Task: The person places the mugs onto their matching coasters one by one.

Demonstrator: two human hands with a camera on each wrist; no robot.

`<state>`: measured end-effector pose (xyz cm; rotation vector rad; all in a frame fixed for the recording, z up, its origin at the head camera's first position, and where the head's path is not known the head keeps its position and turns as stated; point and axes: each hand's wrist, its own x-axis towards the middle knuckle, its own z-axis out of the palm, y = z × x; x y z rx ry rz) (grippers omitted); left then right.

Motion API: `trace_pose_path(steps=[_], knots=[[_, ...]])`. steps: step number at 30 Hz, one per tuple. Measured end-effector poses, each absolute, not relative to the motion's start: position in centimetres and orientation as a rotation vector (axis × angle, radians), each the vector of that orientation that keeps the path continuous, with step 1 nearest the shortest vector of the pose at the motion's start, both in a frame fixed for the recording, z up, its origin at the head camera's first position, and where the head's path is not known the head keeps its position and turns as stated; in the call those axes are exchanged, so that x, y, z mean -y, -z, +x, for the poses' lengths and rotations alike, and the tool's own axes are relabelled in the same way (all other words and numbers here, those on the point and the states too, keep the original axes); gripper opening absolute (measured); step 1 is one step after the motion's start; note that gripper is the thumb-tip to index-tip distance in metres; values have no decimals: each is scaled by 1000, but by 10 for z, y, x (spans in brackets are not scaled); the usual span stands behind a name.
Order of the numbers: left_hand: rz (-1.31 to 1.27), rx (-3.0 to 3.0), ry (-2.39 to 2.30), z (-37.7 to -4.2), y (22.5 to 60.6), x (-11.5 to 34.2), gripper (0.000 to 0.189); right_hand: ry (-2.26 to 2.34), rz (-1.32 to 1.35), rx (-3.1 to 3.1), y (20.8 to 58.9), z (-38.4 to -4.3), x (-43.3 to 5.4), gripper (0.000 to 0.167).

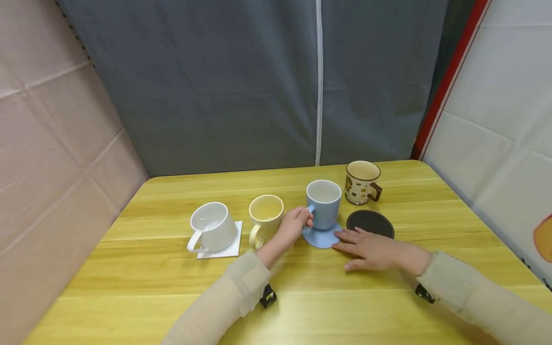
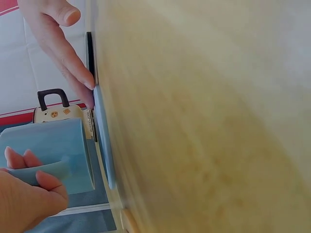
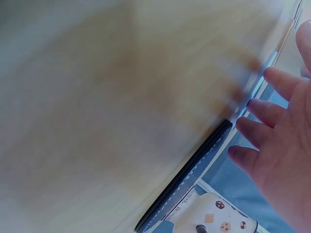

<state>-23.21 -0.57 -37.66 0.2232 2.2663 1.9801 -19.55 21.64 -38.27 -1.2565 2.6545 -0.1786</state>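
Note:
My left hand [image 1: 293,224] grips the handle of a light blue mug [image 1: 326,211]. In the left wrist view the mug [image 2: 53,138] is held upright, with a narrow gap between its base and the round blue coaster [image 2: 103,141] below. My right hand [image 1: 374,249] lies palm down with fingers spread, its fingertips at the right edge of the blue coaster [image 1: 320,240]. Part of a round black coaster [image 1: 370,221] shows just behind that hand. Close to my left wrist stands a pale yellow mug [image 1: 266,215], handle toward me.
At the left, a white mug [image 1: 217,230] sits tilted, partly over a square white coaster [image 1: 235,244]. A cream mug [image 1: 359,184] with brown patterns and a brown handle stands at the back right. A grey curtain [image 1: 215,86] hangs behind the wooden table [image 1: 129,292].

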Motion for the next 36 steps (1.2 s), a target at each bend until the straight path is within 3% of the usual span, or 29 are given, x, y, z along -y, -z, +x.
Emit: trace_pose_path(steps=[36], knots=[[250, -2154, -1940, -215, 374, 20, 25, 176, -1288, -2709, 385, -194, -221, 65]])
